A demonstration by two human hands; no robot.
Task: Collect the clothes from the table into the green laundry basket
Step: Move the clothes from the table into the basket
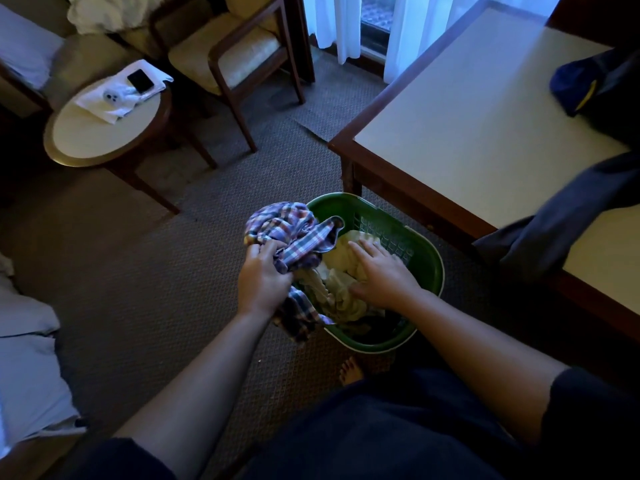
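Left grip (pixel 261 275): curled tight round the checked shirt (pixel 294 230), holding it at the basket's left rim.
Right grip (pixel 381 271): flat, with straight fingers, pressing down on the pale clothes (pixel 341 292) inside the basket. It holds nothing.
Checked shirt: bunched up and lying half over the left rim. One end hangs down outside the basket.
Green basket (pixel 437 261): on the floor, just beside the near edge of the desk (pixel 467 133), close to its left corner.
Way to go: the open middle of the basket lies to the right of the left grip, so I think the shirt must go right and down.
Left on the desk: a dark blue cloth (pixel 561 220) hangs over the near edge, and a blue and yellow thing (pixel 575 88) lies by the right edge.
Nearer hand: the right grip is closer to the desk, so it looks best for reaching those.
Watch out: the hanging end may stay outside.
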